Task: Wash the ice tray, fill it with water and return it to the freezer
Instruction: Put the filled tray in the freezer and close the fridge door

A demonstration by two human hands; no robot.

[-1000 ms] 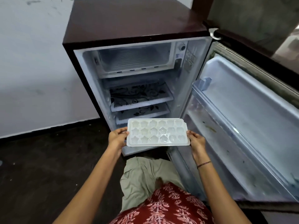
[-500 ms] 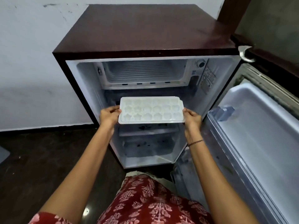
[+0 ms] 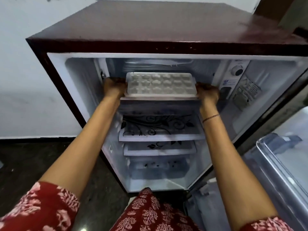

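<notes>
**Ice tray at the freezer mouth**

We see the white ice tray (image 3: 159,85), its moulded cells pale and blurred, level at the freezer compartment (image 3: 166,64) opening. Our left hand (image 3: 113,86) and right hand (image 3: 207,93) grip its ends. Below, floral-printed shelves (image 3: 160,127); a maroon fridge (image 3: 150,24), white wall (image 3: 25,72), dark floor (image 3: 25,164).

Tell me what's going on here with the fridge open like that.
A person is sliding a white ice tray into the freezer compartment at the top of a small fridge. The left hand grips the tray's left end, the right hand its right end, holding it level at the compartment's mouth. Neither hand has let go. The patterned shelves below look bare, and the fridge door hangs open on the right.
</notes>
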